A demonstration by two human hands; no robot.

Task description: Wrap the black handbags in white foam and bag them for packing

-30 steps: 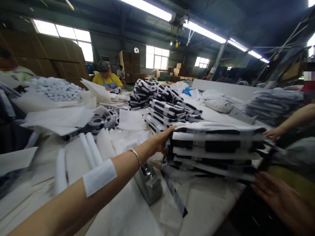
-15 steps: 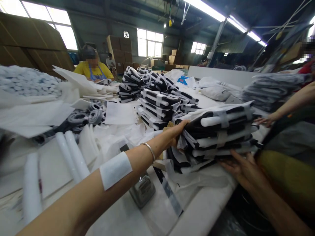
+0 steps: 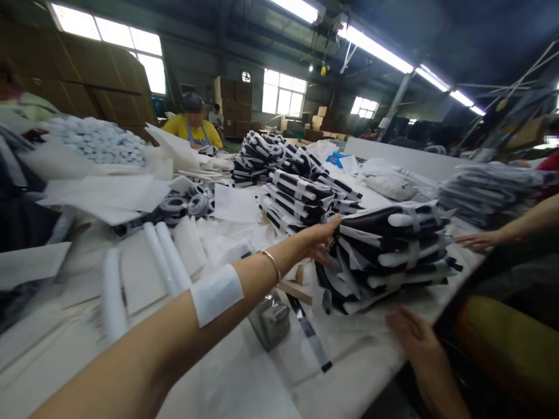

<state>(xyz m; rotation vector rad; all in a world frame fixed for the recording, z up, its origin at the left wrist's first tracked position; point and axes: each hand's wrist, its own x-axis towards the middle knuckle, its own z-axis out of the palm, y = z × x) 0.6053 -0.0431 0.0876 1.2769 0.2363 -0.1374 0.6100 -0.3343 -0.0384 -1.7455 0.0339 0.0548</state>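
The left hand (image 3: 325, 237), hold unclear, touches the left end of the black-and-white folded-fabric stack (image 3: 395, 253), the spread, empty right hand (image 3: 417, 337) nearby.

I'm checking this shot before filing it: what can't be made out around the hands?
Head view, right hand: fingertips blurred.
Head view, tape dispenser: partly hidden by left forearm.
Head view, co-worker's arm: cut off by right edge.
Head view, table under the stack: hidden by that stack.

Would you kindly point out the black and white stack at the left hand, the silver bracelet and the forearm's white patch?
Black and white stack (image 3: 396, 256): head view, front of its layers.
Silver bracelet (image 3: 273, 262): head view, its curved band.
White patch (image 3: 217, 295): head view, middle of its surface.
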